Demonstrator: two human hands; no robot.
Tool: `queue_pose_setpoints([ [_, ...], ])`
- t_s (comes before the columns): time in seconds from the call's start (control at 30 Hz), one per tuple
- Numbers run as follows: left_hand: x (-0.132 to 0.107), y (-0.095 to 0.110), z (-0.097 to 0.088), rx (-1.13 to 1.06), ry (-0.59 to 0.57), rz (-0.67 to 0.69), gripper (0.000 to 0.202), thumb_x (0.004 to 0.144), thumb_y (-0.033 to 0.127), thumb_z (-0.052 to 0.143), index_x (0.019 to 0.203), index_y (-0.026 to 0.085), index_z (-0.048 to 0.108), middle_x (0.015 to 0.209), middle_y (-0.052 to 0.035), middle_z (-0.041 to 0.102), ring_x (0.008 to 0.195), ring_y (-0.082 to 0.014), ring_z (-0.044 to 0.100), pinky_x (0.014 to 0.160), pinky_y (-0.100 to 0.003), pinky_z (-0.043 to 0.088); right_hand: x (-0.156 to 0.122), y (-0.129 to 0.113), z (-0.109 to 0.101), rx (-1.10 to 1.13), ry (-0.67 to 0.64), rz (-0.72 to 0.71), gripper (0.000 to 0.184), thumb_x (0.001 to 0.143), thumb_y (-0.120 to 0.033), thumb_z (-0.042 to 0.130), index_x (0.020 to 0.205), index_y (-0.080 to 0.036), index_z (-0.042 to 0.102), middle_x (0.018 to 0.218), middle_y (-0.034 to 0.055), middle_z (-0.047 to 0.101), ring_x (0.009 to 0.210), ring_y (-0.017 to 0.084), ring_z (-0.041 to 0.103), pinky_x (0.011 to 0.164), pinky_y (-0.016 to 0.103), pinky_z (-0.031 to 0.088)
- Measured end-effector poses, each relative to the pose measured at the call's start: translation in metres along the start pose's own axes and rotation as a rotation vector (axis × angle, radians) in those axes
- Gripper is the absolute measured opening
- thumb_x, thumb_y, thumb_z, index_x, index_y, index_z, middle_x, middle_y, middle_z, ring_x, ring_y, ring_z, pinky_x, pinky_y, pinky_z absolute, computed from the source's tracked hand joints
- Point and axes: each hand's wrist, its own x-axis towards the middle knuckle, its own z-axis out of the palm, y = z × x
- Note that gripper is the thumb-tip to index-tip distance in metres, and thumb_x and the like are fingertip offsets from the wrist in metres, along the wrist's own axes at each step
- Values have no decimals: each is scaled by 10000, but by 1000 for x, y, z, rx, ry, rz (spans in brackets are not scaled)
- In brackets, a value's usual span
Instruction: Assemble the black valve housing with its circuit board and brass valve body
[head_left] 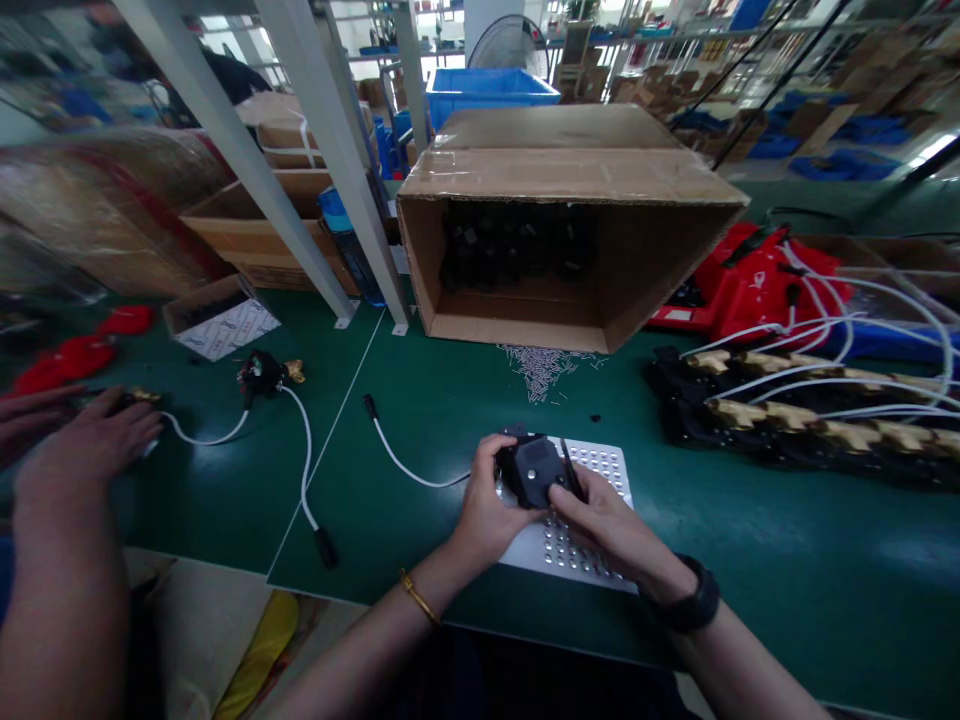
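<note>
1. The left hand (491, 505) comes up from the near edge of the green counter (787, 540). Its wrist is bent inward and carries a thin gold bangle (417, 596). The fingers are curled closed around the left side of a small black plastic part (534, 470), with the thumb on top.
2. The right hand (604, 520) comes in from the near right, with a black watch (686, 600) on the wrist. It grips the right side of the same black part, and a thin dark tool (571, 470) stands out between its fingers, tilted toward the far side.
3. The black part is held just above a white perforated plate (600, 465), which lies flat on the counter near the middle.
4. A white cable (409, 465) runs from the part to the left and ends in a black plug (368, 403) lying on the counter.
5. Far behind the hands, a big cardboard box (570, 180) lies on its side, open toward the near side, with dark parts inside. A small heap of thin metal pins (544, 365) lies just in front of it.
6. At the right, a row of black and brass-coloured parts with white cables (810, 410) lies on the counter, and red items (757, 280) are behind them.
7. At the far left, a co-worker's hand (94, 445) rests palm down on another cabled part.
</note>
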Motion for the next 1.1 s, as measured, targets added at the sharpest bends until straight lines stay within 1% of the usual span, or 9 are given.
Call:
queue_pose_setpoints([
  [0.1, 5, -6, -11, -212, -124, -41, 895, 484, 506, 795, 1195, 213, 338, 1232, -112, 444, 1128, -275, 465, 967, -393, 353, 1, 7, 6, 90, 32, 25, 432, 787, -452, 614, 1097, -156, 562, 1042, 99, 625, 964, 266, 569, 862, 407, 435],
  [0.2, 13, -1, -22, -351, -247, -77, 761, 646, 655, 590, 1205, 180, 389, 1183, -119, 516, 1106, -266, 486, 949, -364, 365, 2, 12, 9, 64, 80, 21, 444, 761, -445, 651, 1086, -154, 575, 1059, 108, 623, 971, 269, 567, 880, 426, 417],
  [0.27, 18, 4, -25, -327, -234, -141, 544, 783, 586, 483, 1134, 172, 480, 1108, -100, 567, 1038, -235, 520, 906, -337, 390, 2, 13, 9, 59, 83, 16, 443, 760, -448, 652, 1090, -162, 576, 1055, 108, 625, 972, 269, 569, 876, 434, 416],
  [0.37, 22, 8, -23, -285, -179, -206, 376, 819, 461, 509, 1055, 171, 538, 1026, -71, 599, 939, -200, 547, 840, -305, 420, 4, 14, 8, 54, 91, 18, 417, 775, -439, 643, 1092, -176, 577, 1046, 100, 628, 956, 261, 577, 863, 435, 418],
  [0.7, 17, 19, -26, -140, -164, -141, 317, 859, 392, 446, 1083, 177, 506, 1038, -80, 588, 961, -200, 557, 852, -333, 441, -1, 4, 10, 59, 84, 7, 407, 807, -402, 612, 1134, -173, 530, 1033, 96, 614, 844, 229, 603, 761, 391, 485],
  [0.83, 4, 30, -33, 89, 42, 296, 479, 816, 427, 497, 1222, 204, 374, 1252, -127, 449, 1178, -263, 422, 990, -446, 334, 10, 1, -4, -280, 74, -275, 416, 824, -253, 573, 1223, -224, 459, 1146, 100, 533, 889, 232, 590, 720, 370, 515],
  [0.9, -4, 26, -32, 135, 118, 405, 307, 846, 409, 432, 1070, 201, 453, 1122, -112, 507, 1078, -247, 481, 919, -429, 386, 22, 7, -12, -551, 123, -484, 422, 836, -147, 477, 1249, -226, 447, 1227, 113, 468, 1015, 249, 544, 778, 378, 505],
  [1.0, -11, 11, -29, 244, 13, 188, 252, 902, 283, 304, 766, 193, 496, 790, -46, 550, 790, -182, 545, 730, -337, 447, 39, 22, -22, -905, 99, -608, 455, 855, -71, 343, 1281, -204, 431, 1260, 140, 457, 920, 225, 591, 710, 363, 526],
  [1.1, -7, -7, -32, 424, -4, 12, 224, 891, 242, 341, 935, 184, 553, 911, -71, 582, 885, -204, 546, 803, -378, 445, 42, 32, -29, -1077, 24, -669, 437, 886, -75, 298, 1268, -209, 461, 1228, 140, 512, 823, 203, 620, 641, 336, 533],
])
